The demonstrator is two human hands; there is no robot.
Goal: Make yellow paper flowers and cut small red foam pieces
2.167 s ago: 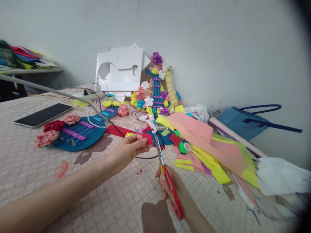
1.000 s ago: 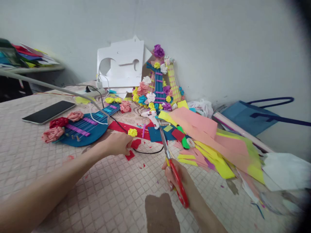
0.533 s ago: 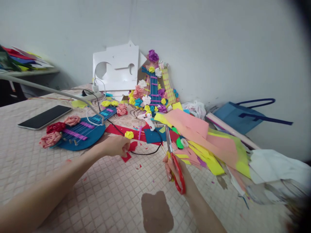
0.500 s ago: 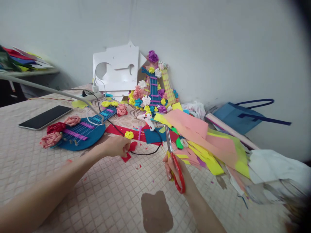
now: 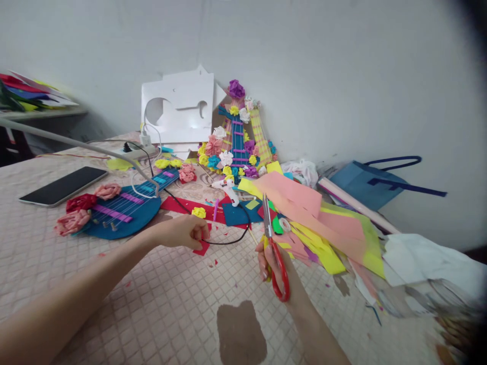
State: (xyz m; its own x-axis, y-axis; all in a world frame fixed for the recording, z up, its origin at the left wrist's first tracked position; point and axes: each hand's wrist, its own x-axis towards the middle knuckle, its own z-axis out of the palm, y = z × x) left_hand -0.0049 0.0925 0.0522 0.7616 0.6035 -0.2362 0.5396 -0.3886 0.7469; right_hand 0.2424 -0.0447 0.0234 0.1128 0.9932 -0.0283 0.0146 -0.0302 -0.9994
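My left hand (image 5: 185, 232) is closed, its fingertips curled down over a red scrap (image 5: 201, 248) on the table; what lies between the fingers is hidden. Just above it sits a yellow crepe-paper flower (image 5: 199, 212). My right hand (image 5: 272, 263) grips a pair of scissors (image 5: 279, 271) with red handles, the blades pointing away from me. Something yellow and a thin stick (image 5: 252, 236) also show at that hand's fingers. Between and beyond my hands are a white glue gun (image 5: 227, 190), a black cord, red strips and a dark blue piece (image 5: 233, 215).
A blue paper guitar (image 5: 122, 215) with flowers lies left, beside a phone (image 5: 63, 185). Flower-covered guitars (image 5: 238, 137) lean on the wall near a white cut-out board (image 5: 182, 121). Coloured sheets (image 5: 300, 195) and a blue bag (image 5: 367, 183) fill the right. A grey lamp-like arm crosses the left.
My left hand has shifted slightly right over the red scraps, its fingers curled in more. The scissors stay in my right hand. The whole view has swung a little to the right.
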